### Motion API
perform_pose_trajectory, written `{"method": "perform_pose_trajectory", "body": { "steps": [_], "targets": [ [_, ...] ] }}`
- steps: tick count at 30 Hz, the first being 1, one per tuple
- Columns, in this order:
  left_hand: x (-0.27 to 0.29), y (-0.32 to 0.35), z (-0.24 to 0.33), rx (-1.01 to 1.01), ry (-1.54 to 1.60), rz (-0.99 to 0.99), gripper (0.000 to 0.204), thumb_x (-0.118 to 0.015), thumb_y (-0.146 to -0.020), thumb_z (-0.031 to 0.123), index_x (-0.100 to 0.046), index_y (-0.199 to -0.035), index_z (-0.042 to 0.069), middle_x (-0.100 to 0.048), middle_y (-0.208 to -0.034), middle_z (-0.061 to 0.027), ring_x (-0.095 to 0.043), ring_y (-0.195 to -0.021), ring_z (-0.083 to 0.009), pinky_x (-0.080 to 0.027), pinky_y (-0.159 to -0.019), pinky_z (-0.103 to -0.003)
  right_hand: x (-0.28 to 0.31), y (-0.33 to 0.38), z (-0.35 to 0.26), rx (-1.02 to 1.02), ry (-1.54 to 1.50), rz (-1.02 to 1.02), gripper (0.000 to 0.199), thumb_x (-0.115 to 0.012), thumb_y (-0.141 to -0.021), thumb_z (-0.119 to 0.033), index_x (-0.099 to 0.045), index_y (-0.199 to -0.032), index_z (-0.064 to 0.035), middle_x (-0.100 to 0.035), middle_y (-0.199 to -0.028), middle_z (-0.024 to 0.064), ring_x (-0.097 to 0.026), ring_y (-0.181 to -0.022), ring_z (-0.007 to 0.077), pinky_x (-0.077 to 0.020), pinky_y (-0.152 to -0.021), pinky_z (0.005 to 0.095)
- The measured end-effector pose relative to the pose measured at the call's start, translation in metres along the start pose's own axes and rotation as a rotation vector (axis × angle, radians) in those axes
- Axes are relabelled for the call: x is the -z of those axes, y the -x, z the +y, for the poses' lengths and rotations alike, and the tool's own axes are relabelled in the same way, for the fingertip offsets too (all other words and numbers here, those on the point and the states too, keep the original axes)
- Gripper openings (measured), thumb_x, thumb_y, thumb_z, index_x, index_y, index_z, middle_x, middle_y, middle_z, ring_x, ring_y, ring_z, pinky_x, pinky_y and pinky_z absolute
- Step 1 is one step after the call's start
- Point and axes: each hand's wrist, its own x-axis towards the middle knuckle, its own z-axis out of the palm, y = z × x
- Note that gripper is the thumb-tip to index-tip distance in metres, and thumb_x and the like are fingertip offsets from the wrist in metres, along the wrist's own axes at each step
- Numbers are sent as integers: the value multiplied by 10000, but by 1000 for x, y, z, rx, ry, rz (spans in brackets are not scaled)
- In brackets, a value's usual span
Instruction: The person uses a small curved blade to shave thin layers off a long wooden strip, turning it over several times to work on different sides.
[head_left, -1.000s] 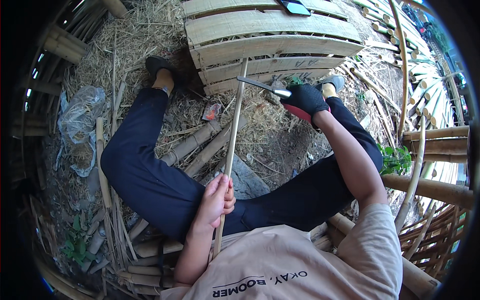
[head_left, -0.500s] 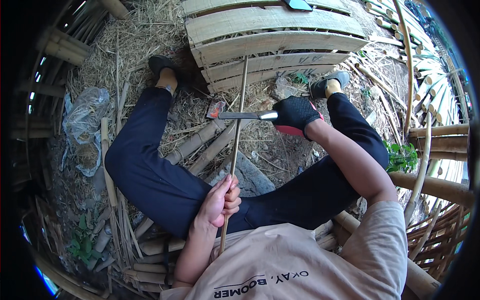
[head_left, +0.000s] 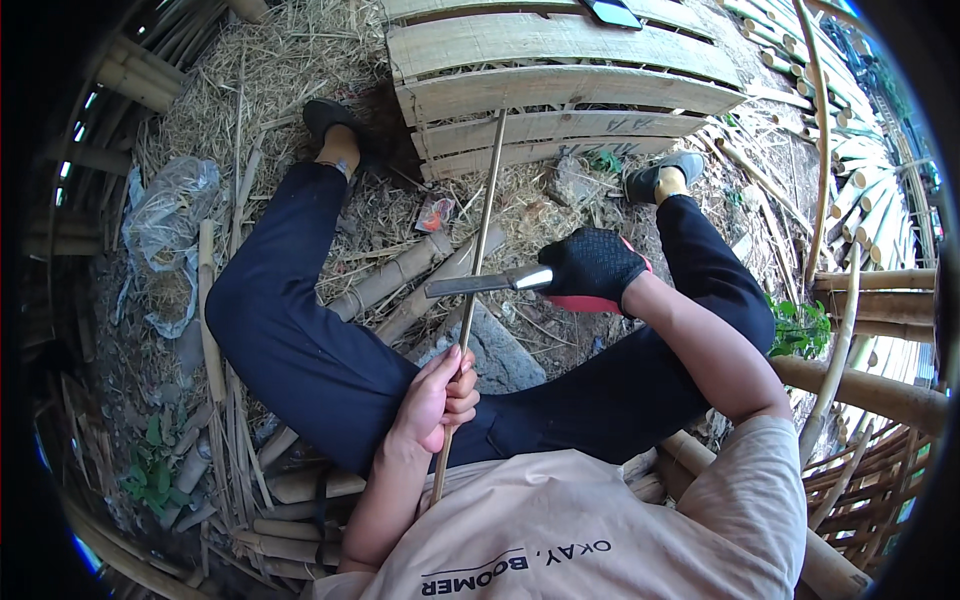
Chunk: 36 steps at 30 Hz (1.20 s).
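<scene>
A long thin bamboo strip (head_left: 488, 205) slants up from my lap toward the wooden crate. My bare left hand (head_left: 437, 400) is wrapped round its lower part, and the lower end rests against my shirt. My right hand (head_left: 592, 268), in a black and red glove, grips a knife (head_left: 487, 284) by its handle, which the glove mostly covers. The flat steel blade points left and lies across the strip, a little above my left fist. Whether the edge bites into the bamboo I cannot tell.
The slatted wooden crate (head_left: 560, 90) stands ahead between my feet, with a phone (head_left: 612, 12) on top. A grey stone block (head_left: 490, 350) lies below the knife. Bamboo pieces (head_left: 390, 278) and a plastic bag (head_left: 172, 220) are to the left; cut bamboo poles (head_left: 870, 200) are stacked at right.
My right hand has drawn the knife down along the bamboo strip toward my left hand, and the blade has tilted a little. My left hand keeps its hold.
</scene>
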Motion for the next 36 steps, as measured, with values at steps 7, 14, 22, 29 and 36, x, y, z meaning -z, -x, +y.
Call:
{"method": "perform_pose_trajectory", "body": {
  "steps": [7, 14, 22, 29, 36],
  "targets": [
    [-2, -2, -5, -22, -96, 21, 302, -394, -1121, 364, -449, -917, 148, -220, -606, 89, -178, -453, -16, -157, -379, -201, -15, -13, 1, 20, 39, -39, 266, -651, -778, -299, -778, -954, -144, -743, -892, 169, -728, -881, 358, -578, -816, 447],
    [-3, 0, -4, -21, -78, 34, 300, -393, -1122, 363, -454, -924, 147, -214, -600, 90, -168, -450, -16, -156, -380, -201, 1, -14, 24, -183, 85, 155, 248, -656, -805, -312, -774, -965, -162, -746, -897, 156, -731, -867, 351, -579, -804, 456],
    [-3, 3, -1, -28, -34, 19, 281, -412, -1117, 347, -464, -928, 146, -223, -612, 90, -181, -459, -12, -163, -379, -194, 18, -25, 80, -299, 37, 381, 309, -635, -854, -359, -761, -1011, -125, -743, -926, 185, -721, -888, 385, -567, -823, 476],
    [0, 2, -2, -24, -18, 15, 288, -403, -1119, 349, -462, -926, 145, -226, -610, 90, -183, -462, -14, -167, -380, -197, -27, -1, -16, 91, -52, 90, 285, -723, -797, -396, -725, -900, -130, -709, -789, 174, -700, -786, 399, -555, -731, 491],
    [-2, -3, -8, -33, -124, 50, 301, -385, -1122, 365, -463, -932, 144, -223, -602, 86, -176, -451, -21, -159, -382, -209, -22, -9, -2, -63, 9, 103, 252, -655, -812, -324, -753, -945, -135, -732, -844, 168, -724, -827, 364, -572, -772, 470]
  ]
}}
